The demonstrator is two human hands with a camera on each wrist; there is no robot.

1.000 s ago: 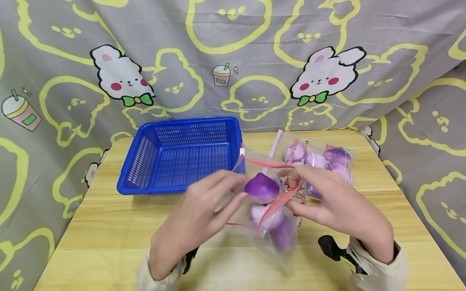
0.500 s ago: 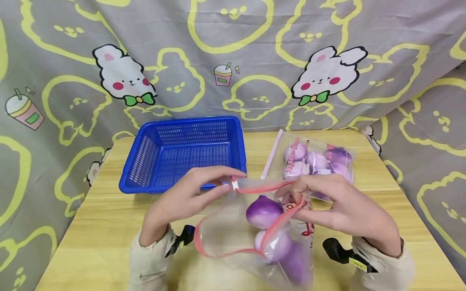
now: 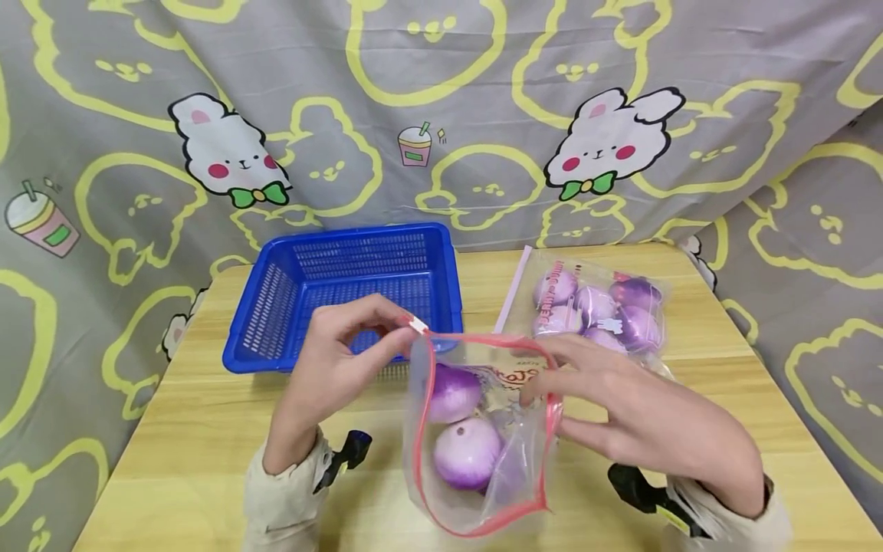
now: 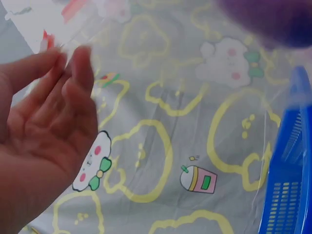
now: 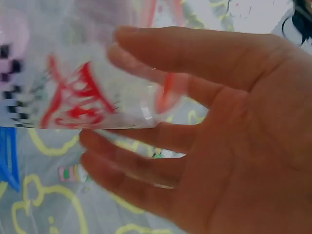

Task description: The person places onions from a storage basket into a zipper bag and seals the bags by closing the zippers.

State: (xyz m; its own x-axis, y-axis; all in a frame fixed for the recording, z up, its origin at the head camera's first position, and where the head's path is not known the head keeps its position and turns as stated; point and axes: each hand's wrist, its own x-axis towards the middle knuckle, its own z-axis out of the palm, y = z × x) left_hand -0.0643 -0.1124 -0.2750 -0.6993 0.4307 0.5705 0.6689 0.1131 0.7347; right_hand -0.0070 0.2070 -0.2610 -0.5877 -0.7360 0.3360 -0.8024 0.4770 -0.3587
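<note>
A clear zip bag point(image 3: 510, 468) with a red zip edge hangs between my hands, its mouth gaping toward me. Inside are a dark purple onion point(image 3: 451, 395) and a paler onion point(image 3: 469, 452) below it. My left hand point(image 3: 345, 368) pinches the bag's far left corner at the white zip slider point(image 3: 418, 325). At the right rim my right hand point(image 3: 621, 399) holds the bag wall, a finger inside and the thumb outside. In the right wrist view, red print point(image 5: 80, 97) shows on the plastic beside the thumb point(image 5: 170, 51).
A blue basket point(image 3: 359, 253) with slotted walls stands behind my left hand, no contents visible. Behind my right hand lies a second clear bag point(image 3: 513, 287) with several purple onions point(image 3: 595, 307). A patterned curtain point(image 3: 483, 69) rises beyond the table point(image 3: 172, 460).
My left hand has gone from beside the upper onion to the slider corner. The bag mouth has turned and opened wider toward me, and its onions have shifted left.
</note>
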